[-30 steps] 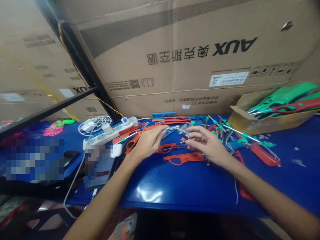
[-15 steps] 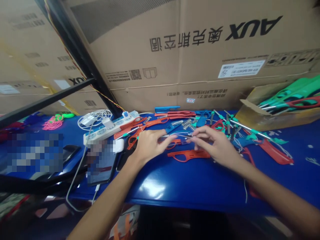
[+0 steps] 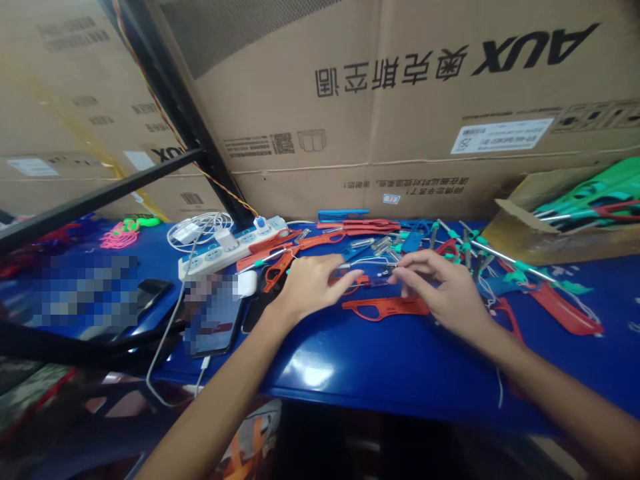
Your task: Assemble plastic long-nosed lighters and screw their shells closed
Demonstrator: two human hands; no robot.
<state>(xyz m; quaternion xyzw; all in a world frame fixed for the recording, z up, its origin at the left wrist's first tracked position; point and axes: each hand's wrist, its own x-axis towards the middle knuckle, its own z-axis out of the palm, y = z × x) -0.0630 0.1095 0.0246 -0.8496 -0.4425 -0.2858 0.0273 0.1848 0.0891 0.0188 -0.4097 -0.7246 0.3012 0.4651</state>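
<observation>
Left hand (image 3: 313, 283) is holding a metal tube (image 3: 345, 267), right hand (image 3: 437, 283) a wired part (image 3: 388, 270). Blue tabletop (image 3: 345, 367) is stretching to its near edge; carton (image 3: 395, 133) is reading "AUX".

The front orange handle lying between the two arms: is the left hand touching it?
Apart. The head view shows a strip of blue table between the thumb side of the left hand and the orange handle.

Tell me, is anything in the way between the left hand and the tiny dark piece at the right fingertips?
Nothing visible blocks the left hand from the tiny dark piece. Thin white wires show across that gap, too fine to tell where they attach. The orange shell lies on the blue table, nearer the person.
</observation>
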